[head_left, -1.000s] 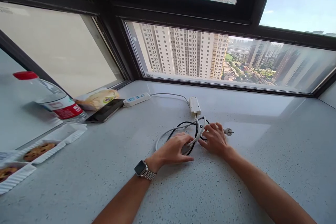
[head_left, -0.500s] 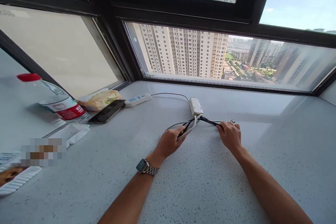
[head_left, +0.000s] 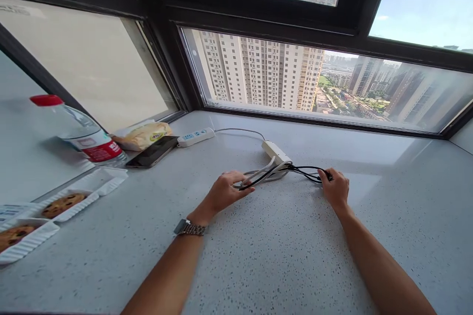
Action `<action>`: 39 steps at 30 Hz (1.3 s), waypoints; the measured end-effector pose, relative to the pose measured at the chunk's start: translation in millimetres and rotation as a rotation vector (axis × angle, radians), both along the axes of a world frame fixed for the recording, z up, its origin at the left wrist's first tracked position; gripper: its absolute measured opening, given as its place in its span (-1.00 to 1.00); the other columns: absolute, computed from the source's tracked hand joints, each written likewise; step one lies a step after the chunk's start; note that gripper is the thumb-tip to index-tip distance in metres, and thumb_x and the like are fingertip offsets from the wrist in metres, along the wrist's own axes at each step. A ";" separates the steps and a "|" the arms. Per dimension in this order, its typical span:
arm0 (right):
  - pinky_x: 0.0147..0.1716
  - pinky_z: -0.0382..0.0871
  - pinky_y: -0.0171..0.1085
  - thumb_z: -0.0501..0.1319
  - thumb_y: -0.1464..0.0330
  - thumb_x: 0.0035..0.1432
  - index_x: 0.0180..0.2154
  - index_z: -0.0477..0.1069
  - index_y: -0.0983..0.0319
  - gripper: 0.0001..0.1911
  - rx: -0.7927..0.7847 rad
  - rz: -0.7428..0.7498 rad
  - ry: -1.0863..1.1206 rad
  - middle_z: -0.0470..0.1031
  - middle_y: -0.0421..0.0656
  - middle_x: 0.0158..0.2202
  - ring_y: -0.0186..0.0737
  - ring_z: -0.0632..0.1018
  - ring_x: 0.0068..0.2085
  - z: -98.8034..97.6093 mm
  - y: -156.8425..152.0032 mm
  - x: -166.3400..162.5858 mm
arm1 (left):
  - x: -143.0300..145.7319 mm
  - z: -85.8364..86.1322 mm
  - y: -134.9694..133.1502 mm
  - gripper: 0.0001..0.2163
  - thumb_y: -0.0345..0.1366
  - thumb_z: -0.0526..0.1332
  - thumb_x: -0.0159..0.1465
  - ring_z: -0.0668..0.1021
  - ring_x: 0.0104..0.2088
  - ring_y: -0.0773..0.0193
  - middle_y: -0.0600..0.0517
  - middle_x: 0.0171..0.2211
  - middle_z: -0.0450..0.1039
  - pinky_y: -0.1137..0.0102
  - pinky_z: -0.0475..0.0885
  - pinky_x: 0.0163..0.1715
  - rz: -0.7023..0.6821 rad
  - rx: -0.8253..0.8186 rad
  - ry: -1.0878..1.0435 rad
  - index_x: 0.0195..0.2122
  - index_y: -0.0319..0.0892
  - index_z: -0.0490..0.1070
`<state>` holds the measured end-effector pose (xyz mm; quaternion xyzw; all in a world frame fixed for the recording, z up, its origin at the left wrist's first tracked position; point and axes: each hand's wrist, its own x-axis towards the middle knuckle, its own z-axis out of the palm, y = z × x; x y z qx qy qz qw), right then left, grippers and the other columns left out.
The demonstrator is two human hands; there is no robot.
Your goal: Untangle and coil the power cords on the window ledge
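I am gripping a bundle of pale grey cords (head_left: 264, 170) with my left hand (head_left: 223, 191), its thumb and fingers closing round the near end of the loops, where one black strand is also running. With my right hand (head_left: 335, 187) I am pinching the ends of some black cords (head_left: 307, 168); those fingers are narrowing on them, though the exact tips are hiding from my camera. Between the two hands, just beyond them, a white box (head_left: 276, 152) is lying slantwise on the speckled surface (head_left: 258, 266), the cords bunching at its near end. From its far end a thin cord is curving left to a white power strip (head_left: 195, 137). Beside that strip a dark phone (head_left: 153, 152) is lying, with a wrapped package (head_left: 146, 136) behind it and a red-capped bottle (head_left: 96, 146) standing to its left. Nearer me, cookies (head_left: 64, 205) are sitting in a white tray (head_left: 107, 183).
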<state>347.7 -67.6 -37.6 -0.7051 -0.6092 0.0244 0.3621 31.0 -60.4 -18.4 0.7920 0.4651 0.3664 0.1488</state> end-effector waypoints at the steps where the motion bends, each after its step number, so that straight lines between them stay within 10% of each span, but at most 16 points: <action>1: -0.20 0.11 -0.20 -0.02 0.01 0.24 -0.40 0.46 0.21 -0.51 0.017 0.004 -0.016 0.51 -0.09 -0.42 -0.12 0.44 -0.29 -0.6 0.0 0.5 | 1.7 -1.4 0.4 -0.65 0.03 0.22 0.10 0.47 -0.45 0.29 0.01 -0.51 0.47 0.48 0.36 -0.44 -0.030 -0.015 -0.030 -0.49 -0.21 0.45; 6: -0.10 0.11 -0.14 0.07 0.13 0.24 -0.12 0.49 0.18 -0.64 0.134 0.154 -0.229 0.48 -0.05 -0.13 -0.07 0.40 -0.08 -8.4 -4.8 -18.1 | 33.6 -5.5 -9.6 -0.68 -0.09 0.10 0.24 0.19 -0.64 0.46 0.18 -0.69 0.13 0.55 0.15 -0.62 -0.093 -0.060 -0.150 -0.55 -0.20 0.27; 11: 0.08 0.06 0.00 0.12 0.06 0.17 0.25 0.10 0.23 -0.31 0.250 0.265 -0.357 0.16 0.07 0.22 0.10 0.20 0.16 -3.0 -9.2 -44.7 | 61.5 -4.2 -24.0 -0.69 -0.12 0.09 0.26 0.17 -0.64 0.44 0.17 -0.66 0.09 0.49 0.13 -0.62 -0.271 -0.028 -0.023 -0.56 -0.17 0.18; 18: 0.03 0.18 -0.15 0.10 0.27 0.23 -0.25 0.49 0.13 -0.80 0.195 0.711 -0.256 0.51 -0.08 -0.12 -0.11 0.37 0.06 29.1 15.2 -47.4 | 68.6 -4.6 -34.7 -0.76 -0.14 0.09 0.27 0.25 -0.65 0.39 0.13 -0.65 0.20 0.46 0.18 -0.60 -0.383 0.005 0.165 -0.47 -0.15 0.29; 29: -0.17 0.18 -0.18 0.12 0.26 0.20 -0.53 0.35 0.19 -0.72 0.252 0.443 -0.199 0.39 -0.13 -0.53 -0.15 0.38 -0.31 38.4 29.5 -9.2 | 53.6 18.6 -22.1 -0.67 -0.06 0.15 0.23 0.16 -0.69 0.49 0.16 -0.71 0.19 0.55 0.10 -0.69 -0.273 -0.032 -0.239 -0.34 -0.27 0.51; 39: -0.26 0.33 -0.18 0.15 -0.03 0.09 -0.11 0.30 0.21 -0.50 0.185 0.413 -0.060 0.37 -0.01 -0.12 -0.11 0.43 -0.21 16.5 -4.0 -26.1 | 50.5 9.9 -25.7 -0.68 -0.04 0.31 0.07 0.08 -0.73 0.53 0.23 -0.72 0.00 0.54 0.06 -0.74 0.017 -0.292 -0.972 -0.39 -0.24 0.48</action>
